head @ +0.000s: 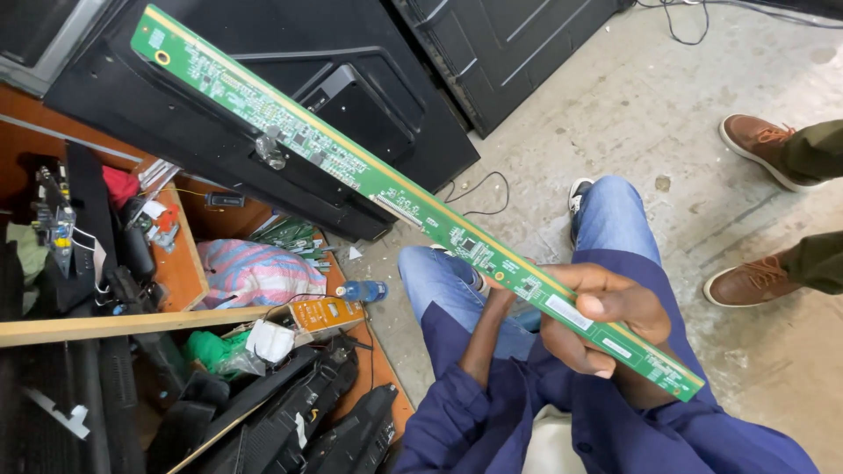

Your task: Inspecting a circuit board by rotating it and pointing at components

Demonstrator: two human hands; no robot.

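A long green circuit board [386, 189] slants from upper left, over a black television back panel [290, 114], down to lower right. There the right hand [601, 320] wraps it, grip closed around the strip. The left hand's grip is hidden; I cannot tell.

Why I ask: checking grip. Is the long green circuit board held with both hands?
No: only one hand grips the long green circuit board, near its lower end; no second hand shows.

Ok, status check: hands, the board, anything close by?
Right hand gripping long green circuit board near one end. Left hand hidden. Board angled up over black TV back panel. Bystander's brown shoes at right.
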